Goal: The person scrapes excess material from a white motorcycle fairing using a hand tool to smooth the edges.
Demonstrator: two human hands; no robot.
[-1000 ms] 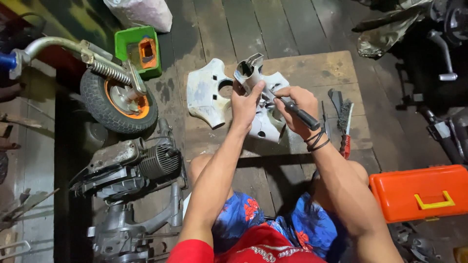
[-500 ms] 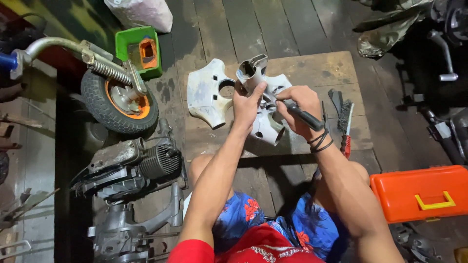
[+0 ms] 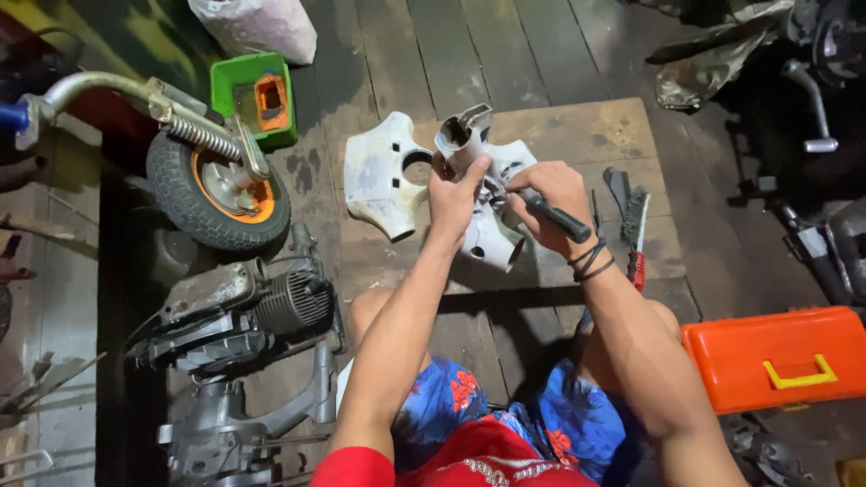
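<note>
Looking down from head height, we see a seated person working over a square wooden board [image 3: 577, 126] laid on the dark plank floor. The left hand [image 3: 454, 194] is closed around a whitish scooter headset cover [image 3: 483, 180], lifting it above the board. The right hand [image 3: 550, 194] is clamped on a black-handled tool [image 3: 555, 216], its tip set against the cover's middle. A second whitish cover piece [image 3: 379, 176] lies flat on the board just left of the hands. A wire brush [image 3: 636, 216] rests on the board to the right. Left of the board sit a small wheel with an orange hub [image 3: 216, 189] and a grey engine [image 3: 244, 311]; an orange toolbox [image 3: 780, 356] sits at lower right.
</note>
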